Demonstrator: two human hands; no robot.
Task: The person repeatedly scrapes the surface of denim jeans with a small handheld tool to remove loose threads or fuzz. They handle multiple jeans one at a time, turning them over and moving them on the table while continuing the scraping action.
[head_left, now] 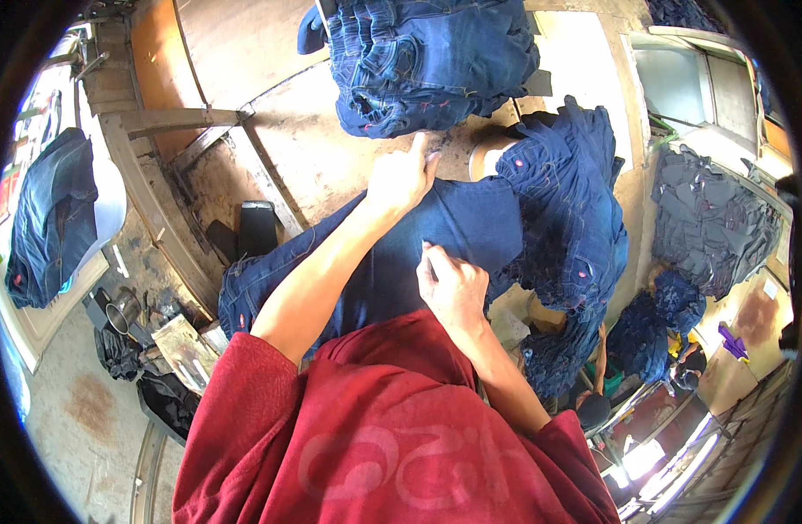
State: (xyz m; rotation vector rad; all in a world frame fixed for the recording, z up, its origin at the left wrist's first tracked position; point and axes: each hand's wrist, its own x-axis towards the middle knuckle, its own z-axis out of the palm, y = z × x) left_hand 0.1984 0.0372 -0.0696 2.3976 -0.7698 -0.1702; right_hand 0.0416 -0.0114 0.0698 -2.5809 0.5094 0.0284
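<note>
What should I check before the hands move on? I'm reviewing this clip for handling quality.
1. Left hand flat on the jeans spread on the worktable: ok.
2. Right hand pinching the denim near the middle: ok.
3. Fabric lying smooth between the hands: ok.
4. Stack of jeans apart from the left hand: ok, just beyond the fingertips.
5. Whether the right hand holds a tool: cannot tell.

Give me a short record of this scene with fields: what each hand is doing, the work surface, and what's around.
left hand: flat on the far edge of the spread jeans
right hand: fingers pinched on the denim, nearer the body
surface: worn table
stack: folded jeans pile beyond the hands
right side: bunched jeans heap
clothing: red shirt
</note>
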